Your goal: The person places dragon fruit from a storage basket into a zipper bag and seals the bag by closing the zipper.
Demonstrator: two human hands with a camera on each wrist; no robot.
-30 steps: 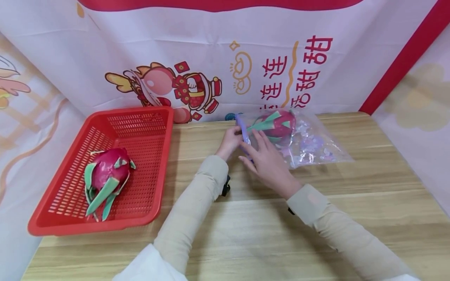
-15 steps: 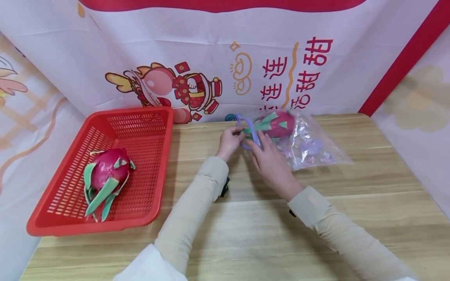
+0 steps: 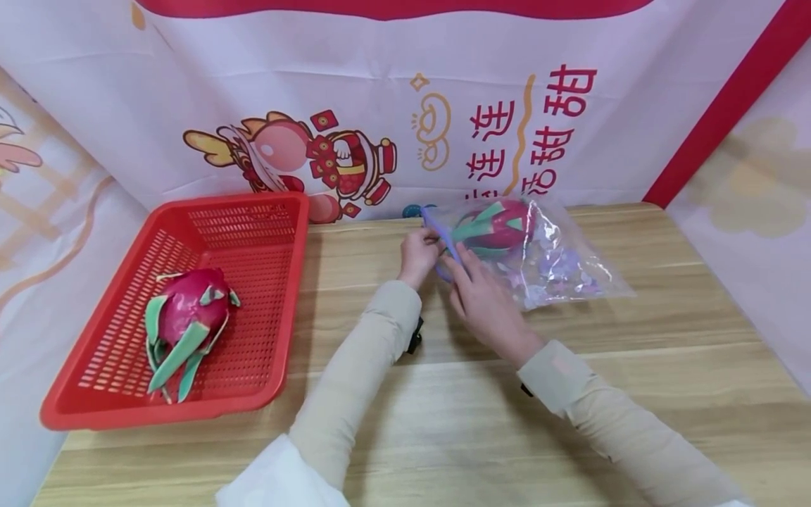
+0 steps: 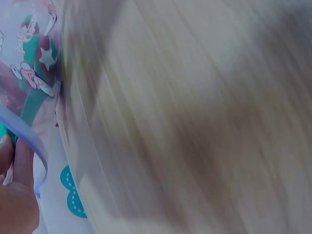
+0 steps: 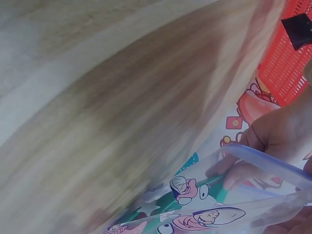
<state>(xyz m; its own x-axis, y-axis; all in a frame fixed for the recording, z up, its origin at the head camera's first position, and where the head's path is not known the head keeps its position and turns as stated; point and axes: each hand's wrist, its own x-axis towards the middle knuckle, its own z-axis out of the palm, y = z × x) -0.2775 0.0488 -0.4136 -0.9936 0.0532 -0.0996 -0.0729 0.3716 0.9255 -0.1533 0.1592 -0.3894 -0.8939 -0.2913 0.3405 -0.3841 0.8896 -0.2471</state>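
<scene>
A clear zip bag with a purple zip edge and printed figures lies at the table's back, its mouth towards the left. Inside is a pink dragon fruit with green leaves. My left hand reaches into the mouth and pinches a green leaf tip, as the right wrist view shows. The right hand holds the lower side of the bag's mouth, its index finger along the purple edge; its thumb is partly hidden. A second dragon fruit rests in a red basket at the left.
The basket stands on the wooden table, left of my left forearm. A printed cloth backdrop rises right behind the table's back edge, close to the bag. More cloth hangs along both sides.
The bag's mouth edge, looped open half a second ago, is now straighter and flatter. The fingers of both hands have shifted slightly at the mouth. The dragon fruit is still inside the bag.
</scene>
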